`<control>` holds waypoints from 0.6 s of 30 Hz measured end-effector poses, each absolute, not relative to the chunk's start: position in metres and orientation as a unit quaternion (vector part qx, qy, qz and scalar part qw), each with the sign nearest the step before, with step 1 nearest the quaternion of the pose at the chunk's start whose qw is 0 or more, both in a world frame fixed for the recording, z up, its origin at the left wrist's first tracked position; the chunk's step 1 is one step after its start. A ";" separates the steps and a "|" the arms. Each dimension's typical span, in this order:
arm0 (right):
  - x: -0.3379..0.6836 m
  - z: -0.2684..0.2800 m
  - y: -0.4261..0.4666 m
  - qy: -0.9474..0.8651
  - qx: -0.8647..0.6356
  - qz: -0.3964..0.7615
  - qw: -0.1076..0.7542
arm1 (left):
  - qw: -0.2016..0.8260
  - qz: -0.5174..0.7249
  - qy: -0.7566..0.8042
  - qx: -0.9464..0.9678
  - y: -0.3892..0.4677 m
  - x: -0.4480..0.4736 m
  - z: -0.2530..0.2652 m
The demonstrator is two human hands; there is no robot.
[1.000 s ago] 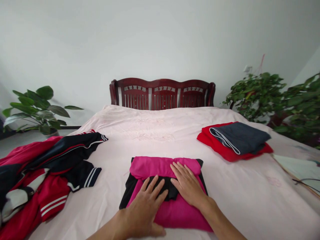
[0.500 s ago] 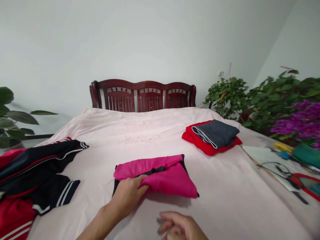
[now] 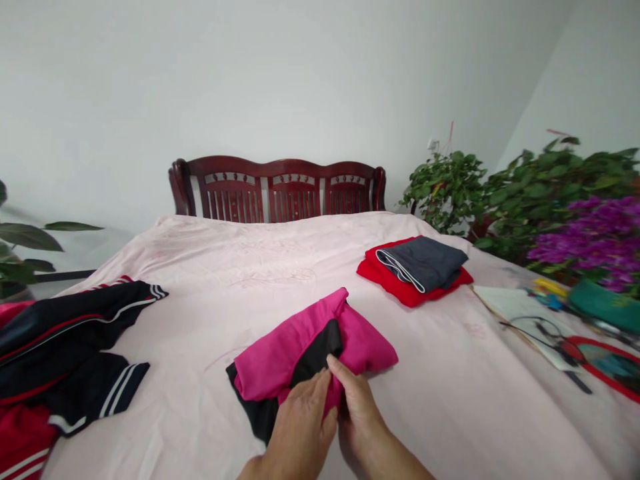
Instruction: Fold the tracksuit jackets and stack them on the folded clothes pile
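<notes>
Both of your hands are at the near edge of the folded pink-and-black garment [image 3: 313,350], which lies on the pale pink bedspread [image 3: 260,267] slightly right of the centre of the bed and turned at an angle, with one pink corner pointing toward the headboard [image 3: 277,190] and another toward the right. Your left hand [image 3: 300,427] lies over the near side of the bundle with the fingers [image 3: 313,393] held close together and extended along the fabric, their tips at the black band that crosses the pink. Your right hand [image 3: 357,417] is pressed directly against the left one, its fingers together and curved down into the fabric; the index tip touches the edge where black meets pink. Whether either hand is actually pinching cloth or only pressing on it cannot be determined, because the undersides of the fingers are hidden. A black layer of the garment protrudes below the pink on the near left side. To the far right, well apart from the bundle, a folded grey item [image 3: 423,261] sits on top of a folded red item [image 3: 400,287]. At the left edge of the bed lies an unfolded heap of navy, red and white-striped clothing [image 3: 70,340]. Along the right edge of the bed are a sheet of paper [image 3: 520,310], a dark cable [image 3: 550,330] and some blurred colourful objects. Green potted plants [image 3: 450,190] and purple flowers [image 3: 595,233] stand beyond the right side, and large leaves [image 3: 25,240] appear at the left.
</notes>
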State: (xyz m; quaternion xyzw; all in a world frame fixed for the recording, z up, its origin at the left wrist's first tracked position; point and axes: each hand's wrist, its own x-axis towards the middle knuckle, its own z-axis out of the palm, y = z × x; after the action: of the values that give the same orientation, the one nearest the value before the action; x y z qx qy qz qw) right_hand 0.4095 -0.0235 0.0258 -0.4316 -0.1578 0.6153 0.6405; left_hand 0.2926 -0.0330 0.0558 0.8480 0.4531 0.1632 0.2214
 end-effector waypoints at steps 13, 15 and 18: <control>0.449 0.032 0.001 -0.223 -0.458 0.566 0.648 | 0.233 0.377 0.428 0.788 -0.013 0.211 0.029; 0.466 0.051 0.005 -0.241 -0.443 0.571 0.647 | 0.244 0.430 0.487 0.720 0.002 0.196 0.019; 0.499 0.087 0.019 -0.266 -0.426 0.559 0.660 | 0.242 0.465 0.547 0.652 0.024 0.182 -0.004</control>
State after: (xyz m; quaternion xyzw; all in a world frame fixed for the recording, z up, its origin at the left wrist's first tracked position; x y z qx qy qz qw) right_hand 0.4990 0.0189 0.0872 -0.4255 -0.2655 0.5594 0.6599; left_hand 0.1820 0.0239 -0.0035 0.6522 0.5474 0.4652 0.2421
